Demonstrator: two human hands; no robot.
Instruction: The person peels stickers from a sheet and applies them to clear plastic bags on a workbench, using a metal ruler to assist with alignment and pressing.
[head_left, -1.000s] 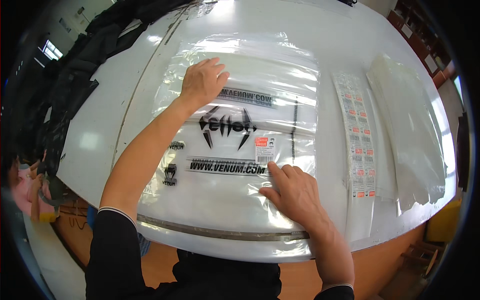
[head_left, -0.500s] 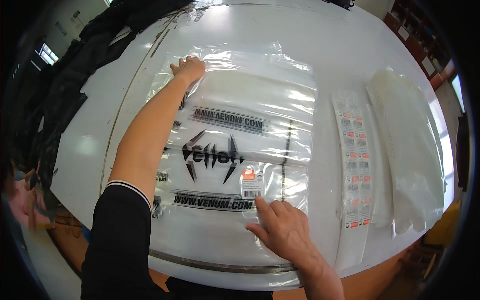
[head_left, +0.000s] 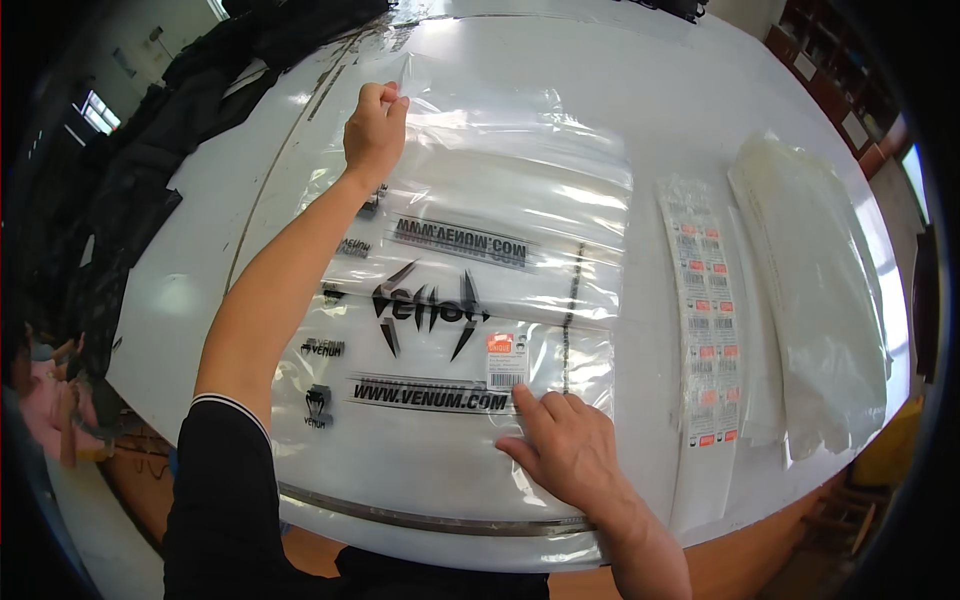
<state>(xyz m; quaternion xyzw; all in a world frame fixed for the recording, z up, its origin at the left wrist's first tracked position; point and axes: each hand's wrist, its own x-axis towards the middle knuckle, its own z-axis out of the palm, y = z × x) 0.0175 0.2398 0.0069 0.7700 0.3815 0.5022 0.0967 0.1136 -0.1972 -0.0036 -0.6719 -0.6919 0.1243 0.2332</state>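
Observation:
A stack of clear plastic bags [head_left: 450,450] with black printing lies flat in front of me. At its far left, my left hand [head_left: 374,135] has its fingertips pinched on a raised corner of clear plastic film. My right hand [head_left: 565,445] rests on the near right part of the top bag, thumb and index finger spread. Its index fingertip touches the lower edge of a white and orange barcode sticker [head_left: 507,362], which lies on the bag. How many layers of film my left hand grips cannot be made out.
Right of the bags lies a strip of barcode stickers [head_left: 708,335] on backing. Beyond it is another pile of clear plastic [head_left: 815,300]. Black fabric [head_left: 120,210] is heaped along the left side of the white table [head_left: 640,70]. A person in pink [head_left: 62,410] is at far left.
My left hand has gone from lying spread on the film to pinching it, and has lifted its corner up and away. My right hand has stayed nearly in place by the sticker.

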